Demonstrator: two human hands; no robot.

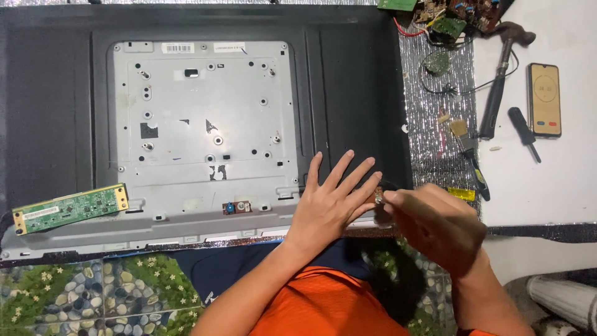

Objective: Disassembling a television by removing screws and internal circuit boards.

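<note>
While our left hand (pixel 329 202) lies flat, fingers spread, steadying the large black flat-panel television back (pixel 354 81), our right hand (pixel 435 224) pinches a small brown component (pixel 378 196) at the panel's lower right edge, touching the left fingertips. A green rectangular circuit board (pixel 69 208) rests on the lower left, well apart.

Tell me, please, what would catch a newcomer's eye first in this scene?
Most striking is the big opened TV back with its bare metal plate, filling the left and centre. At its lower right edge the left hand lies flat while the right hand, blurred, pinches a small brown part. A green circuit board sits lower left; a hammer and phone lie right.
</note>
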